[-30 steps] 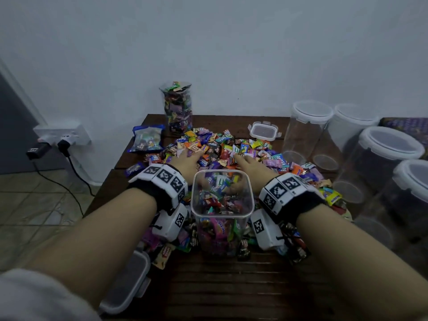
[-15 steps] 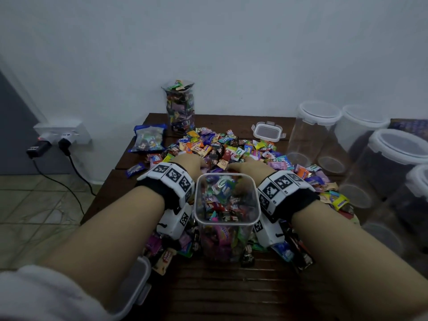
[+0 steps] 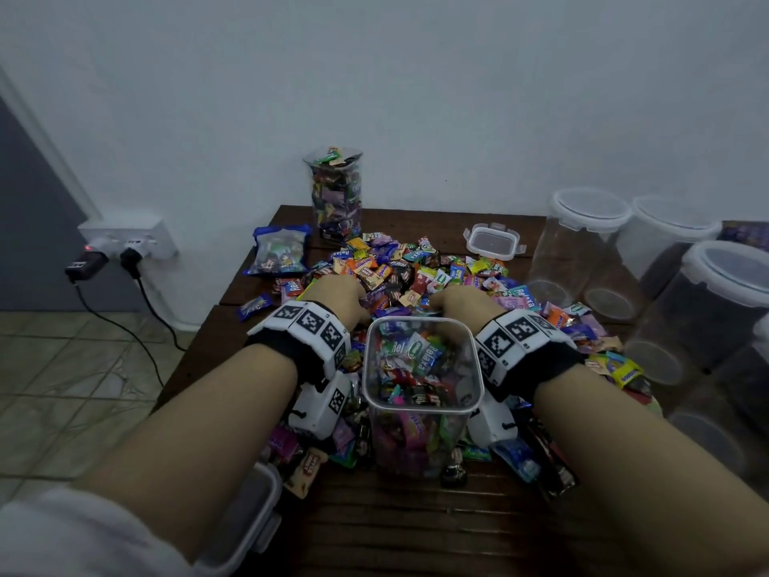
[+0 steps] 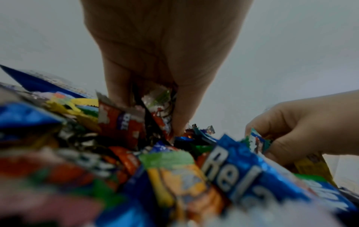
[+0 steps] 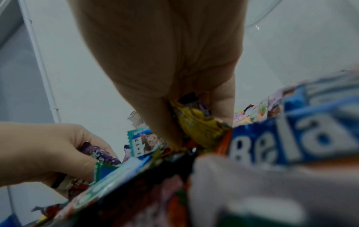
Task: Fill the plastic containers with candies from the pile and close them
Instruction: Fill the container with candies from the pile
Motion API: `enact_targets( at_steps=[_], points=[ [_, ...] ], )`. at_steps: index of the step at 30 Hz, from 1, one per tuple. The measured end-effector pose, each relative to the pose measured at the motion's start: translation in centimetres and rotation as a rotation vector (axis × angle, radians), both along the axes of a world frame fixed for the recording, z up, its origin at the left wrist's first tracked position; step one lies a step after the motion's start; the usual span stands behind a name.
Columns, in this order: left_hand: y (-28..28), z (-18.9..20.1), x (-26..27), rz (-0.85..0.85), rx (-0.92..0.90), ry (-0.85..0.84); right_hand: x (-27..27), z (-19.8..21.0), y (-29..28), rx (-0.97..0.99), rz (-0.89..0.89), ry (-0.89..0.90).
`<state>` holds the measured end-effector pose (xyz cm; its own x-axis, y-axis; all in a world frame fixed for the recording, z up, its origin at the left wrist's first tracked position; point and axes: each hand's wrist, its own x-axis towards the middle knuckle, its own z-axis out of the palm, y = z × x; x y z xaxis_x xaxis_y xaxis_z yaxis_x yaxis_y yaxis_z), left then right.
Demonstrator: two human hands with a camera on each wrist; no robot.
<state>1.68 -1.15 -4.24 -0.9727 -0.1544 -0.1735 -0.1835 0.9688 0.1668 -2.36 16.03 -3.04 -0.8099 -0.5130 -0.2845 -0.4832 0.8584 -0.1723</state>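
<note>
An open square plastic container (image 3: 422, 403), mostly full of wrapped candies, stands on the wooden table (image 3: 416, 535) between my wrists. Behind it spreads the candy pile (image 3: 412, 268). My left hand (image 3: 333, 295) is dug into the pile left of the container, its fingers curled round a bunch of candies (image 4: 153, 116). On the other side my right hand (image 3: 466, 304) grips candies too, among them a yellow wrapper (image 5: 196, 122). A loose lid (image 3: 241, 518) lies under my left forearm.
A tall filled container (image 3: 335, 195) without a lid stands at the back by the wall, beside a blue candy bag (image 3: 279, 251). A second lid (image 3: 493, 241) lies behind the pile. Several empty lidded jars (image 3: 582, 243) crowd the right side. A wall socket (image 3: 125, 239) is at left.
Both hands went from lying flat on the pile to curling shut round handfuls of candies and drew back toward the container's far rim.
</note>
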Motion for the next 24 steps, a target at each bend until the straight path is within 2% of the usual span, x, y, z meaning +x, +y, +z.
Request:
enact_targets(
  at_steps=[11,20,24],
  points=[
    [-0.1,1.2,0.9,0.039,0.066,0.152,0.3,0.7,1.2,-0.188,-0.073,0.070],
    [-0.6,3.7,2.6,0.080,0.329,0.408,2.0,3.7,2.8,-0.415,-0.082,0.174],
    [-0.3,5.3,3.7,0.065,0.485,0.510,3.3,5.7,4.0,-0.521,-0.027,0.252]
  ],
)
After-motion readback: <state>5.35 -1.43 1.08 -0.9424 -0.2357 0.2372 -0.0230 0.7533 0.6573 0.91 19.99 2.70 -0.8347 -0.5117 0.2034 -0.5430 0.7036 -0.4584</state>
